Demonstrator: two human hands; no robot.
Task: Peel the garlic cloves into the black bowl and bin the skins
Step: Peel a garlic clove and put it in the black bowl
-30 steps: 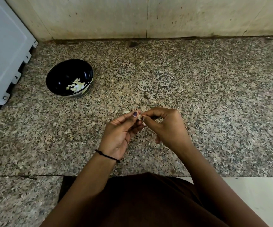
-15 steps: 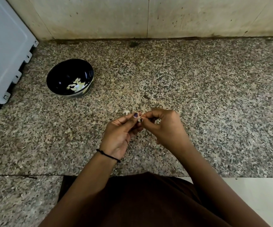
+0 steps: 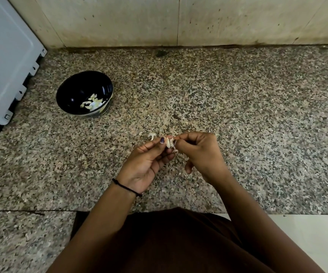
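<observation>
A small pale garlic clove (image 3: 168,143) is pinched between the thumb and fingers of my left hand (image 3: 146,163), low over the speckled granite counter (image 3: 238,115). My right hand (image 3: 201,154) pinches the thin skin at the clove's right side, and a shred of skin hangs below it. The black bowl (image 3: 74,91) stands at the back left, apart from both hands, with several peeled cloves (image 3: 92,103) inside. A loose scrap of skin (image 3: 151,136) lies on the counter just left of my fingertips. No bin is in view.
A grey-white appliance (image 3: 7,62) leans at the far left, close to the bowl. A stained tiled wall (image 3: 179,20) closes the back of the counter. The counter's front edge runs just before my body, with pale floor (image 3: 307,243) at lower right.
The hands stay together at the same spot. The clove shows more between the fingertips now, with skin pulled away to its right.
</observation>
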